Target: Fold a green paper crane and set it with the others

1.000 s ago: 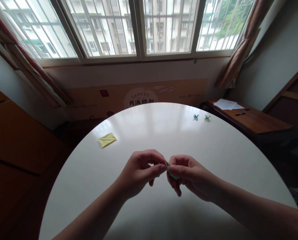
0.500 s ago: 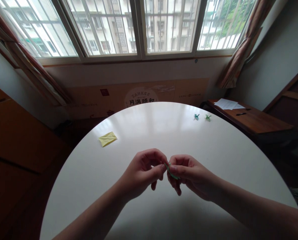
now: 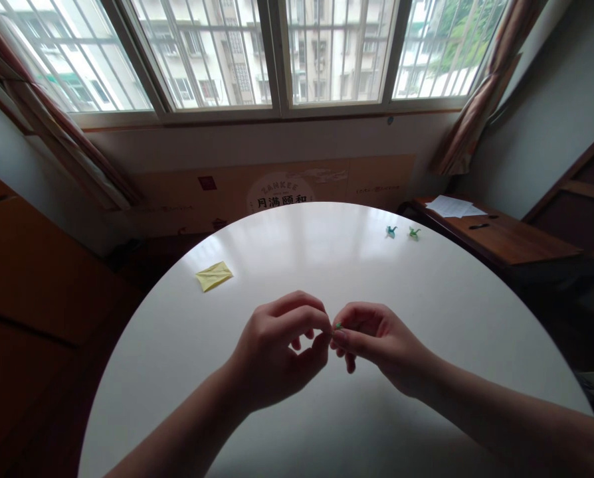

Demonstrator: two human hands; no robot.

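Note:
Over the middle of the white table, my left hand and my right hand meet at their fingertips. Between them is a small piece of green folded paper, mostly covered by the fingers. My right thumb and forefinger pinch it. The left thumb and forefinger close on its left side, where the grip is partly hidden. Two small paper cranes stand at the far right of the table, a blue-green crane and a green crane.
A yellow folded paper packet lies on the left of the round white table. Beyond the right edge, a wooden side table holds white sheets and a dark pen-like thing. A barred window is ahead.
My left hand has rolled over, its back turning more upward. Less of the green paper shows between the fingers now. The cranes and the yellow packet stay in place.

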